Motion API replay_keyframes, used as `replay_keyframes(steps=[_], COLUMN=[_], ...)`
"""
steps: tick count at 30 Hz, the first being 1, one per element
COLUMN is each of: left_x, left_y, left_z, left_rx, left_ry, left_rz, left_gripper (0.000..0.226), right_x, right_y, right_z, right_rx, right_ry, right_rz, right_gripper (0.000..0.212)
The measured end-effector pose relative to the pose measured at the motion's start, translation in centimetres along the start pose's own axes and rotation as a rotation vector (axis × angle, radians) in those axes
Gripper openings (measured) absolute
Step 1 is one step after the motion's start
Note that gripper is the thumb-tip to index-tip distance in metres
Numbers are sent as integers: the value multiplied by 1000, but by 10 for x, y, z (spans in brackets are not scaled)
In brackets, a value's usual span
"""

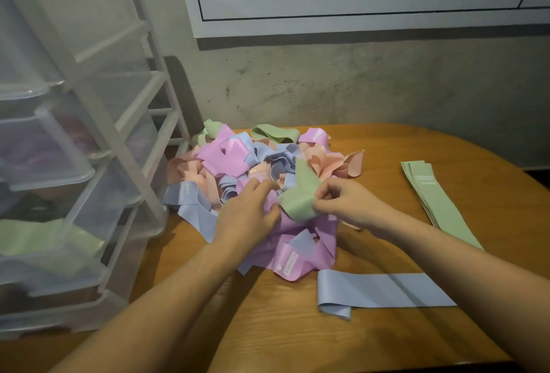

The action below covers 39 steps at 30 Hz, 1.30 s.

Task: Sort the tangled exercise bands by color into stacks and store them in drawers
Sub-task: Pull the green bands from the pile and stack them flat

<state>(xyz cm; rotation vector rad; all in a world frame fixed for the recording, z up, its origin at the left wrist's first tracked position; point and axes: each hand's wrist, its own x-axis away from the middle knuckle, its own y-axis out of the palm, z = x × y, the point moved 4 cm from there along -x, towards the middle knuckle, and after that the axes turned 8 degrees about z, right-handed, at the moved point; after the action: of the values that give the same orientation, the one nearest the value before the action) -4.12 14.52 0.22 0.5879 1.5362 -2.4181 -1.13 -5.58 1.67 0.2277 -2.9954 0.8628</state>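
One tangled pile of bands [256, 170] at centre; one green stack [437, 203] at three o'clock; one blue band [384, 290] at five o'clock; one drawer unit [89, 146] at nine o'clock; two hands.

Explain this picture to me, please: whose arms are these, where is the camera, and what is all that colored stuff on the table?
There is no machine here. A person wears a camera on the head, looking down at both bare hands. On the wooden table lies a tangled pile of exercise bands, pink, blue, peach and green. The right hand pinches a green band out of the pile, while the left hand rests on the tangle. Sorted green bands lie stacked at right; a blue band lies nearer. The plastic drawer unit stands at left.
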Motion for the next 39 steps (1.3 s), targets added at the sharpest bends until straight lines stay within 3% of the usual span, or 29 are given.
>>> replay_keyframes(steps=[4,9,13,17,19,21,27,31,34,39], left_x=[5,6,4,3,2,1,-6,-8,-9,-10], left_y=[-5,-2,-5,-9,-11,-13,-19,-25,-25,-27], left_z=[15,26,32,45,51,58,68,74,76,84], left_rx=[274,624,873,1001,1076,1090,1053,1004,989,1041], left_ry=[112,-148,-348,-463,-482,-463,-392,-407,-435,-404], left_rz=[112,30,-22,-140,-176,-192,-118,-84,-133,-255], left_gripper=[17,28,23,42,33,22,27,24,25,28], right_x=[9,22,29,34,37,39,46,47,45,39], right_y=[-5,-10,-12,-12,-11,-9,-11,-21,-32,-45], right_z=[-9,-21,-26,-25,-27,-31,-35,-37,-34,-30], right_rx=[-188,-228,-210,-162,-126,-90,-89,-212,-347,-424], right_ry=[-43,-86,-154,-196,-228,-252,-275,-259,-181,-48], right_rz=[111,189,187,200,177,153,84,154,229,288], right_gripper=[18,21,31,36,35,35,47,36,22,22])
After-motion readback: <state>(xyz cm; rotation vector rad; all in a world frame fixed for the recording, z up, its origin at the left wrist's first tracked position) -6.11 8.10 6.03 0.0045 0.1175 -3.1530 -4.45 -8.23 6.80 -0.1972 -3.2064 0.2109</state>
